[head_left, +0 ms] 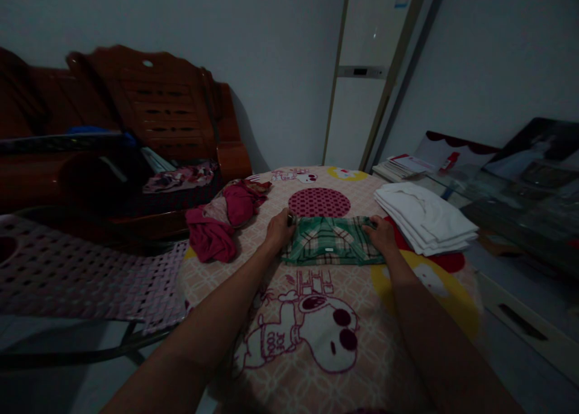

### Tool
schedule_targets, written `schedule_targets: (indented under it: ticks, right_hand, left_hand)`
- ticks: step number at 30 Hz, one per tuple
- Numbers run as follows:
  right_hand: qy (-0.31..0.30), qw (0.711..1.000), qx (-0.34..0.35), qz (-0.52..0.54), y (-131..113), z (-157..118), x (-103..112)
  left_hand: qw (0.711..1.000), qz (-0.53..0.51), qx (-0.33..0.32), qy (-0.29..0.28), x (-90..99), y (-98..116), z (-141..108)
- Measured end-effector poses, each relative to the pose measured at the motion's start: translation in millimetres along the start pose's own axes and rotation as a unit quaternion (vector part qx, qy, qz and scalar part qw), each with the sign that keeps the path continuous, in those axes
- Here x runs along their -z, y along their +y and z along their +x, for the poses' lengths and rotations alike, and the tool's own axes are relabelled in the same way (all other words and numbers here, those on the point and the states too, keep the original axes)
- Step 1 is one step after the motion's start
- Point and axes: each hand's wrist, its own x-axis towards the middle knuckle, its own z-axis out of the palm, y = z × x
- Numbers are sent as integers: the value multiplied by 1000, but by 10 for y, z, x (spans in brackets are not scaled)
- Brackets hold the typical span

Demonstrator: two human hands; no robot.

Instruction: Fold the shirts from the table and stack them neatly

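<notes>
A green plaid cloth (332,242), folded into a wide flat strip, lies on the round table with a patterned cover (271,287). My left hand (280,230) pinches its far left corner. At the far right corner my right hand (380,233) grips the same cloth, fingers closed on the edge. A small pale label shows on the middle of the cloth. Just right of my right hand sits a stack of folded white cloth (423,218). Crumpled dark pink clothing (226,221) lies at the table's left side.
A woven chair (90,275) stands at the left, in front of a carved wooden bench (163,100) with clothing on its seat. At the right is a glass-topped stand (506,203) holding papers and a framed picture. A tall white cabinet-like unit (359,100) stands behind the table.
</notes>
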Motion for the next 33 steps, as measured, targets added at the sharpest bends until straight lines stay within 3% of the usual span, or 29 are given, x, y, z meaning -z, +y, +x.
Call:
schedule_targets:
  ticks: [4, 8, 13, 16, 21, 26, 29, 33]
  right_hand:
    - [14, 998, -20, 58, -136, -4, 111]
    - [-24, 988, -78, 131, -229, -12, 218]
    - [-19, 963, -127, 237, -297, 3, 324]
    - [8, 941, -138, 309, -356, 40, 420]
    - [138, 922, -135, 337, -422, 96, 715]
    - [295, 879, -143, 344, -327, 121, 1005]
    - [363, 855, -151, 338, -226, 124, 1119]
    - [444, 829, -154, 303, -44, 119, 1225]
  left_hand:
    - [998, 25, 47, -23, 62, 4, 34]
    - [997, 11, 42, -57, 116, -52, 51]
    - [991, -102, 73, -56, 213, -80, 97]
    - [980, -171, 82, -55, 299, 34, 217]
    - [955, -283, 84, -21, 305, 565, 522]
    - [932, -362, 25, 9, 75, 1250, 961]
    - [942, -333, -26, 25, -53, 1644, 1286]
    - [967, -215, -115, 72, -159, 2181, 1666]
